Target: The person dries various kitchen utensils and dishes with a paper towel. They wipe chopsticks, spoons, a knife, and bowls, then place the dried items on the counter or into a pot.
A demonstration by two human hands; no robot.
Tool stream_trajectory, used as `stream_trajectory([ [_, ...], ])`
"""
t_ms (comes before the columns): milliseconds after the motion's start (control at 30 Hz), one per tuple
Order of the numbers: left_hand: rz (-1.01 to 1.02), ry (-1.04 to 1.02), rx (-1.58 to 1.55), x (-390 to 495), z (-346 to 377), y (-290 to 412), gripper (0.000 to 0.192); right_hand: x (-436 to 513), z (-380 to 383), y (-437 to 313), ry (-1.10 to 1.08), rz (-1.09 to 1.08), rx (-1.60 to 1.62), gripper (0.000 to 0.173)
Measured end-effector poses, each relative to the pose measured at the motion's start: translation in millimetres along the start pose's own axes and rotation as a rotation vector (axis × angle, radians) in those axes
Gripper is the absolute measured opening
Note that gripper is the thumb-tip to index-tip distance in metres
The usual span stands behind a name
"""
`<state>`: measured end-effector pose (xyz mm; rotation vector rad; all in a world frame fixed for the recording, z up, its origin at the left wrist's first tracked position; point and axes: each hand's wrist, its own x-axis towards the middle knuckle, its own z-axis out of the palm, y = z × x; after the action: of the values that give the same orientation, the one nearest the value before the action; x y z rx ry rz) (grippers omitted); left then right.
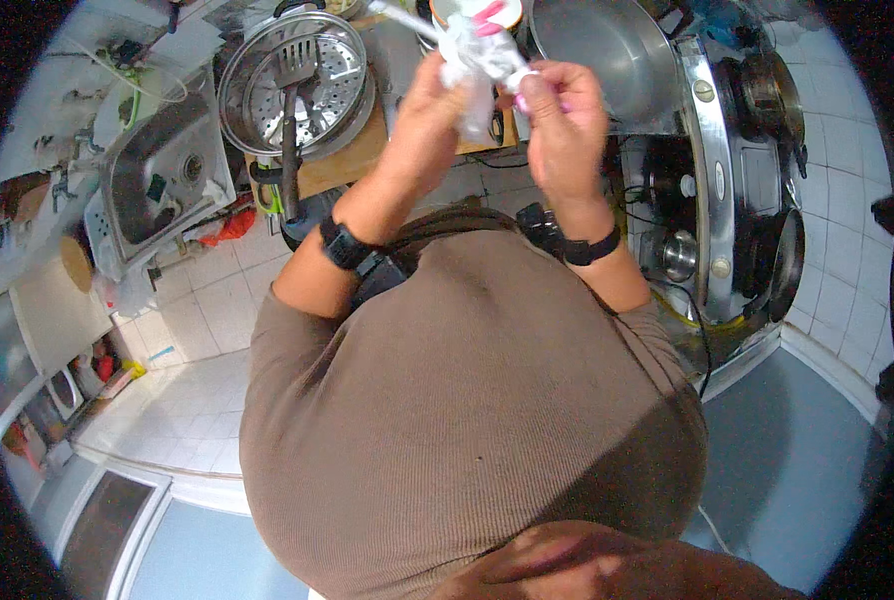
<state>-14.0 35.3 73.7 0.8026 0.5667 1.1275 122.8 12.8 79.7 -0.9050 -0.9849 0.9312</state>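
Note:
My left hand (433, 105) grips a crumpled white translucent plastic bag (478, 56), whose loose end hangs below the fingers. Close beside it, my right hand (567, 112) pinches the bag's bunched right end together with a small pink piece (523, 103), mostly covered by the fingers. Another pink object (489, 16), perhaps a clip, shows at the top of the bag. Behind the bag, a white bowl with an orange rim (520, 13) is partly hidden. A pale stick-like thing (402, 16) extends to the upper left; whether it belongs to the bag is unclear.
On the left, a slotted metal turner (297, 71) lies across a perforated steel steamer pan (255, 112) on a wooden board (334, 174). A large metal pot (612, 67) stands right of my hands. Further out are a steel sink (165, 217) and a gas stove (717, 180).

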Motion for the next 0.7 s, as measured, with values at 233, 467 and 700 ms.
stream_trajectory([
  [233, 0.248, 0.088, 0.360, 13, -1, -7, 0.033, -12, 16, 5, -0.045, 0.154, -0.036, 0.012],
  [467, 0.331, 0.170, 0.293, 16, 3, -4, 0.039, -13, 22, 9, -0.031, 0.016, -0.222, 0.014],
  [700, 0.298, 0.032, 0.215, 14, -1, 2, 0.044, -13, 19, 6, -0.101, 0.167, -0.023, 0.022],
])
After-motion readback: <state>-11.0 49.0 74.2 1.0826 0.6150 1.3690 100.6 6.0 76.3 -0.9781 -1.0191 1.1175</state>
